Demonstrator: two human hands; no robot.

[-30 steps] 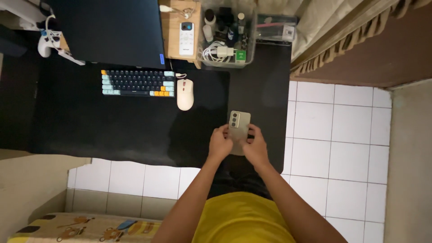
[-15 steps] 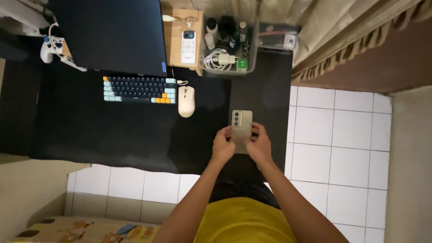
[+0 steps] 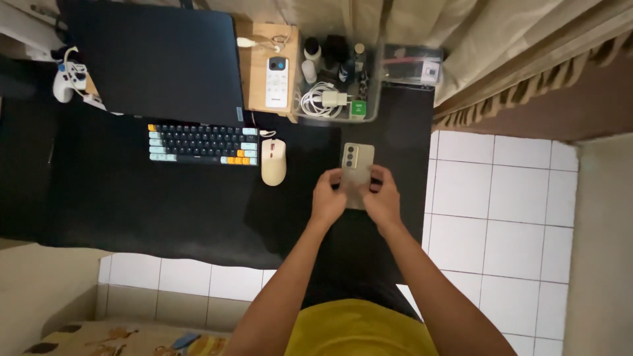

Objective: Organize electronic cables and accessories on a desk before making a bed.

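One phone (image 3: 357, 165), two hands, left hand (image 3: 328, 200) and right hand (image 3: 381, 203), one keyboard (image 3: 202, 144), one mouse (image 3: 273, 162), one laptop (image 3: 155, 59), one remote (image 3: 277, 82), one game controller (image 3: 64, 80), one desk (image 3: 132, 204)

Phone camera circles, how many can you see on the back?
3, in a column at the top left of the phone back, above both hands; the fingers may hide more below.

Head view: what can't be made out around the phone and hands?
- Phone screen: faces away, only the back shows.
- Phone's lower part: covered by left hand and right hand.
- Clear bin contents: too small and dim to identify.
- Laptop: top cut off by the upper edge.
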